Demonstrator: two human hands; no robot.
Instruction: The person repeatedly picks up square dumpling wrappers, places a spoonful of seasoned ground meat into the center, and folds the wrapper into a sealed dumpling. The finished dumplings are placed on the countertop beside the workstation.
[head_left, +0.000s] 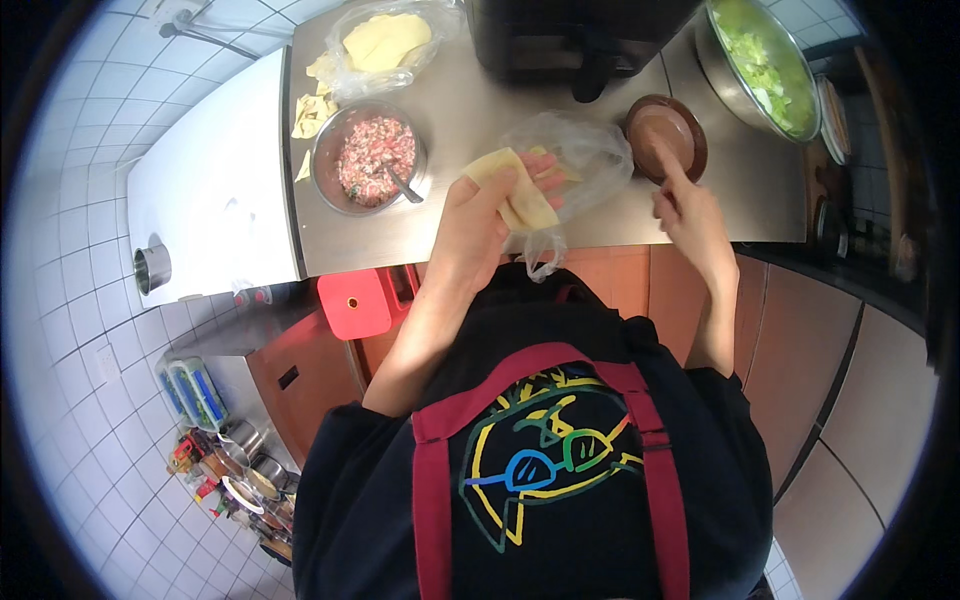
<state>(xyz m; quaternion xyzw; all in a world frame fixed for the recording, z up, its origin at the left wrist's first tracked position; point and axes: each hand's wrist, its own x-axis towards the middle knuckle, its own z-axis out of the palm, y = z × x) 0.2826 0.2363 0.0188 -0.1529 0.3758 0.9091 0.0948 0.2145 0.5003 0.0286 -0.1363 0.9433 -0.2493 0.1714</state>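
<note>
My left hand (480, 214) holds a folded, pale yellow dough wrapper (525, 201), palm up, with the thumb on top of it. To the right, my right hand (690, 210) reaches a finger into a small brown bowl (699, 161) with liquid in it; nothing is held in that hand. Left of my left hand stands a metal bowl (324, 184) of minced filling (371, 154), a spoon (405, 185) resting in it. A crumpled clear plastic bag (604, 154) lies between my hands, with some yellow dough partly visible beneath my left fingers.
At the back left, a plastic bag holds stacked wrappers (386, 41), with loose dough pieces (311, 115) beside it. A black appliance (525, 52) stands at the back. A large metal bowl of chopped greens (757, 71) is at right. A red stool (356, 304) stands below the counter's front edge.
</note>
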